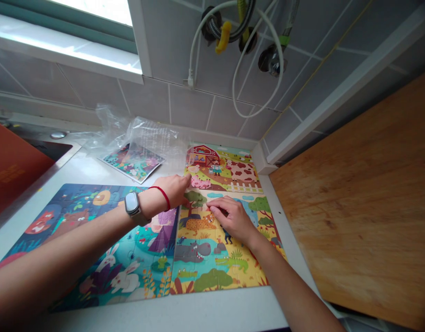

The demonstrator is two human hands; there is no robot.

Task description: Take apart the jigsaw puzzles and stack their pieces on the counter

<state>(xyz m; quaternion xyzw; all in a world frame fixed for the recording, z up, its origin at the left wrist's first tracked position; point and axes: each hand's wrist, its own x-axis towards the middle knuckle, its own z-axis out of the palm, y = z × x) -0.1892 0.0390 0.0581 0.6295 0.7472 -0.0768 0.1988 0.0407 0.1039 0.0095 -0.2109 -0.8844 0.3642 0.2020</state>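
Watching from nr the desk (245, 310). Safari jigsaw (212, 258) lies flat on it; clock ref = its ctr. L hand (178, 190) at approx 11 o'clock, by upper L corner, fingertips nr the seam w/ farm jigsaw (222, 168), which sits at 12. Can't tell if its fingers grip a pc. R hand (235, 219) over upper-mid part, just off ctr twd 12, thumb & forefinger tips drawn close; any pc between them can't be made out. Watch (132, 203) + red band (163, 196) on L wrist. Forest jigsaw (129, 249) at 9, L forearm across it. Pic card (138, 167) at 10, partly under clear plastic bag (146, 133). Orange box (15, 170) further out, 9–10. Wood panel (364, 198) at 2–3.
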